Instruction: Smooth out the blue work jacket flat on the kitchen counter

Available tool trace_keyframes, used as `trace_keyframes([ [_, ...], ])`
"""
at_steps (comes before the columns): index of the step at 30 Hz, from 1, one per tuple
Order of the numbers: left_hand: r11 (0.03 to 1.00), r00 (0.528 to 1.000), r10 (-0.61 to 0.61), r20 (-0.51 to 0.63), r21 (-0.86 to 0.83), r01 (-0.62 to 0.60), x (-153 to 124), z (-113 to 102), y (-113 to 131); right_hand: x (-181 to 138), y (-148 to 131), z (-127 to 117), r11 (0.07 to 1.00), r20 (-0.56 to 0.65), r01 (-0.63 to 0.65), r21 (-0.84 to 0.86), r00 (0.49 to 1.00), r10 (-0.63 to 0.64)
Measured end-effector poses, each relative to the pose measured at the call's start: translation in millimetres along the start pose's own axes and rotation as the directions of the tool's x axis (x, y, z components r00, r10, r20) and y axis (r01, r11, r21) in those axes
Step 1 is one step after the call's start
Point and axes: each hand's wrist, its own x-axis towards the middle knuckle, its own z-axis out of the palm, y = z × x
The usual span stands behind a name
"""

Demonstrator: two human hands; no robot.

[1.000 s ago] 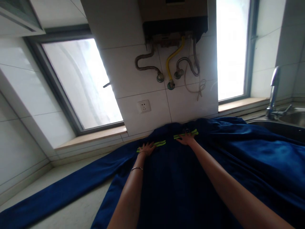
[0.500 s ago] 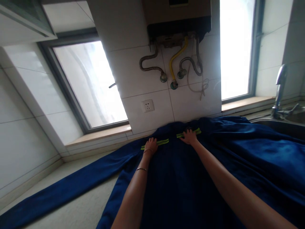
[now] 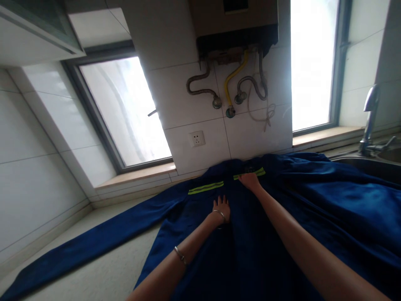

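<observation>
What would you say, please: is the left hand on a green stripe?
No, the left hand is over blue cloth, below the left stripe.

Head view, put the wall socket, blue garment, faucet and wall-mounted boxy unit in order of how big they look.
1. Blue garment
2. Wall-mounted boxy unit
3. Faucet
4. Wall socket

open air over the jacket; tiled wall blocks beyond

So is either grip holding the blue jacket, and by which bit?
The left grip holds nothing, spread open over the blue jacket. The right grip is at the right-hand yellow strip; whether it pinches anything can't be told.
</observation>
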Motion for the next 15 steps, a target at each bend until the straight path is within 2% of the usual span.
trace_keyframes([
  [3,0.999,0.999,0.039,0.019,-0.012,-0.039,-11.4,7.9,9.8,-8.1,-5.0,-10.1,1.000,-0.016,0.024,0.014,1.000,-0.024],
  [6,1.000,0.999,0.024,0.028,-0.008,-0.024,-17.0,8.4,12.9,-15.2,-8.7,-21.4,0.999,-0.001,0.023,0.032,1.000,-0.023],
  [11,1.000,1.000,0.023,0.018,-0.008,-0.023,-22.4,4.6,15.0,-22.4,-12.4,-48.0,0.997,0.103,0.004,0.071,0.995,-0.011],
  [15,0.999,1.000,0.030,0.004,-0.032,-0.029,-26.5,3.5,15.2,-36.7,-24.5,-76.6,0.988,0.181,0.081,0.135,0.978,-0.105],
])
